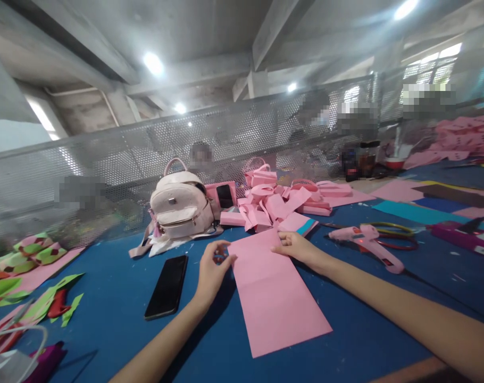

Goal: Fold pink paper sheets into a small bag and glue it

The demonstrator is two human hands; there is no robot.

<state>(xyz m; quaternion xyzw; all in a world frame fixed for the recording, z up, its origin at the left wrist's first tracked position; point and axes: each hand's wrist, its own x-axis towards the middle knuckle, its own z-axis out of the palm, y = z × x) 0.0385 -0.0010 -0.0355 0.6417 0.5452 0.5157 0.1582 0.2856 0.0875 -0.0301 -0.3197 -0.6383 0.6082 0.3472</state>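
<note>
Counting two hands, both mine, and one pink sheet (pixel 277 298) between them, lying out before me over the table (pixel 118 303). My right hand (pixel 300 249) is pinching the sheet near its far right corner, thumb on top. My left hand (pixel 213 271) is touching the far left corner, thumb and fingers curling with a gap between; I cannot tell whether they are gripping.

Counting two phones: one phone (pixel 166 287) is lying flat just left of my left hand; the second (pixel 225 197) is leaning upright beside the one backpack (pixel 178 207). Beyond the sheet, one pile (pixel 272 205) of pink pieces is heaping up, too tangled for counting.

To my right, one pink glue gun (pixel 367 242) is lying with one pair of scissors (pixel 411 236) just behind it. Farther right, one purple tool (pixel 463 238) is resting. At far left, several green scraps (pixel 72 308) are lying about.
</note>
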